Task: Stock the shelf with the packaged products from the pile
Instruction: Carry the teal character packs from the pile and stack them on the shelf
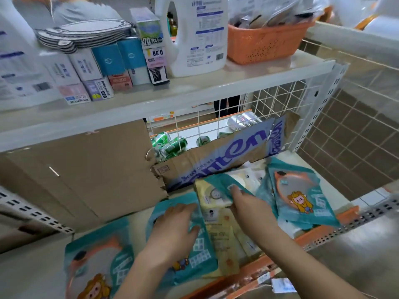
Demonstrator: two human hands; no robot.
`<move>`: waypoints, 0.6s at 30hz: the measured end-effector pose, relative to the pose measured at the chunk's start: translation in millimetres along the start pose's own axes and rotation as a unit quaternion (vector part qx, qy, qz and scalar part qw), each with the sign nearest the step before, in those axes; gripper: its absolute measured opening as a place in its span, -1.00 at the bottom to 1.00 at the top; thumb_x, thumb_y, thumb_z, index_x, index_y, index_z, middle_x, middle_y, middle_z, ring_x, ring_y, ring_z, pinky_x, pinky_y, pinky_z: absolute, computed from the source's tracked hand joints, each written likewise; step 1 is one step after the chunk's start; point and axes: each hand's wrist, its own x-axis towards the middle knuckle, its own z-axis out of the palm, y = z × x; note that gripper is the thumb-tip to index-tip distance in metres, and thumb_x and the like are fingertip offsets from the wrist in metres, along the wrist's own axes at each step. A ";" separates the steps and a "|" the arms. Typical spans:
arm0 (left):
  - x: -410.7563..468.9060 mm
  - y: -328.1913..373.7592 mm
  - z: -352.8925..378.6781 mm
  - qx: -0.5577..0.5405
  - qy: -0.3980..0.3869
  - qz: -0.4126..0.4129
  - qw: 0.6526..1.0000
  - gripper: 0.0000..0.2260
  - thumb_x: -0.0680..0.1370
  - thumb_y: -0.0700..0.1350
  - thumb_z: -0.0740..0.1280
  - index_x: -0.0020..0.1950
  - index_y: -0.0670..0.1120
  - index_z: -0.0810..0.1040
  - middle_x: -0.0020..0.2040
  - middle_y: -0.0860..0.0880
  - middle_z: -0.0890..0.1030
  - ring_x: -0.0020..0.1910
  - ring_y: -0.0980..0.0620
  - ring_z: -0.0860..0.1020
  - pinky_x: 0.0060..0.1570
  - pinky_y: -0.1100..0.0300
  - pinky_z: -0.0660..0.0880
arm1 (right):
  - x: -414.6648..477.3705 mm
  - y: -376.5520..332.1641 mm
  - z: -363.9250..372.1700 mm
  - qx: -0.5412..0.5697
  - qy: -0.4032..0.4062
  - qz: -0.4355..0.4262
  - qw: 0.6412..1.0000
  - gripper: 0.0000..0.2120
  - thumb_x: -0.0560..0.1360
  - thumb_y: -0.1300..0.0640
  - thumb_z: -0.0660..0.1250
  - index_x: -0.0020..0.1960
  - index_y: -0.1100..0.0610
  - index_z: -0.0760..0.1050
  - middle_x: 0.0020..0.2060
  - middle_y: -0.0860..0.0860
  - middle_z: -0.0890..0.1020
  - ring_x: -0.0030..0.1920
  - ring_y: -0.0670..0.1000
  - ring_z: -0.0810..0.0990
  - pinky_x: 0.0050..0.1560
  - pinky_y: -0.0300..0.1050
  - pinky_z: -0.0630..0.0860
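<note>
Left hand flat on teal cartoon packet; right hand seemingly pinching second packet.

1. "20 PCS" on the tall green-and-white box, far upper shelf.
2. "0.3…" (last digit unclear) on the pink label beneath it.
3. Purple letters "nten" on the torn cardboard box, right.

A white detergent jug stands upright, an orange basket of bagged goods just beside it on the right. Left of the jug is a tall box marked 20 PCS, then rows of small cartons with a stack of striped oval pads on top. Below, a brown cardboard box adjoins torn cardboard with blue lettering. Green cans lie behind a white wire grid. A tiled floor shows at right.
</note>
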 end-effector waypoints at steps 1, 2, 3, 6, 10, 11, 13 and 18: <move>-1.1 -2.6 -1.1 0.001 0.002 0.003 1.000 -0.50 0.63 0.10 0.25 0.56 0.16 0.25 0.46 0.11 0.40 0.44 0.03 0.33 0.36 0.07 0.38 | -0.4 -1.7 -5.4 0.004 -0.006 0.009 1.000 -0.71 0.58 0.20 0.21 0.29 0.09 0.32 -0.10 0.00 0.64 -0.18 0.15 0.65 -0.41 -0.05 0.32; -2.0 -5.7 -1.9 0.001 0.004 0.006 1.000 -0.51 0.63 0.10 0.25 0.56 0.16 0.25 0.46 0.11 0.40 0.44 0.04 0.33 0.37 0.10 0.36 | -0.2 -2.8 -11.3 0.008 -0.012 0.018 1.000 -0.76 0.60 0.22 0.17 0.24 0.07 0.26 -0.16 -0.02 0.59 -0.20 0.16 0.63 -0.45 -0.04 0.24; -2.7 -7.8 -2.8 0.001 0.006 0.009 1.000 -0.51 0.63 0.09 0.25 0.55 0.16 0.26 0.46 0.11 0.40 0.44 0.04 0.33 0.36 0.12 0.35 | -0.7 -2.7 -16.7 0.008 -0.017 0.025 1.000 -0.78 0.60 0.25 0.14 0.18 0.06 0.20 -0.22 -0.03 0.51 -0.23 0.17 0.60 -0.48 -0.06 0.16; -2.6 -9.4 -5.5 0.000 0.011 0.017 1.000 -0.54 0.63 0.08 0.24 0.53 0.15 0.29 0.44 0.11 0.42 0.43 0.05 0.34 0.34 0.14 0.34 | -3.1 2.4 -30.2 -0.003 -0.020 0.038 0.999 -0.70 0.56 0.33 0.12 0.04 0.01 0.06 -0.30 -0.05 0.39 -0.31 0.14 0.47 -0.51 -0.08 0.10; 0.5 -7.0 -7.8 -0.003 0.009 0.022 1.000 -0.58 0.62 0.08 0.24 0.49 0.12 0.33 0.41 0.08 0.44 0.40 0.03 0.36 0.35 0.09 0.37 | -2.1 15.7 -44.0 0.022 0.000 0.048 0.999 -0.79 0.58 0.28 0.16 0.03 0.02 0.18 -0.35 -0.07 0.39 -0.32 0.09 0.48 -0.50 -0.07 0.20; 2.4 -8.0 -7.5 -0.004 0.007 0.018 1.000 -0.58 0.62 0.08 0.24 0.48 0.11 0.34 0.40 0.08 0.44 0.39 0.03 0.37 0.34 0.08 0.37 | 1.4 20.8 -48.3 0.022 0.002 0.049 0.999 -0.82 0.59 0.24 0.17 0.05 0.01 0.22 -0.32 -0.08 0.42 -0.30 0.07 0.50 -0.49 -0.08 0.23; 5.3 -8.8 -7.3 -0.004 0.003 0.011 1.000 -0.55 0.62 0.08 0.23 0.51 0.12 0.30 0.40 0.09 0.44 0.39 0.03 0.36 0.35 0.08 0.37 | 8.1 31.1 -58.3 0.020 -0.012 0.052 0.998 -0.79 0.59 0.22 0.19 0.15 -0.02 0.31 -0.21 -0.07 0.53 -0.23 0.06 0.53 -0.48 -0.10 0.28; 17.3 -9.1 -6.3 -0.019 0.012 -0.008 1.000 -0.54 0.65 0.10 0.21 0.55 0.14 0.25 0.40 0.11 0.42 0.39 0.06 0.35 0.30 0.14 0.35 | 36.8 45.1 -74.3 -0.061 -0.018 0.018 0.998 -0.58 0.51 0.35 0.14 0.18 -0.10 0.44 0.01 -0.05 0.65 0.05 0.08 0.60 -0.14 -0.04 0.36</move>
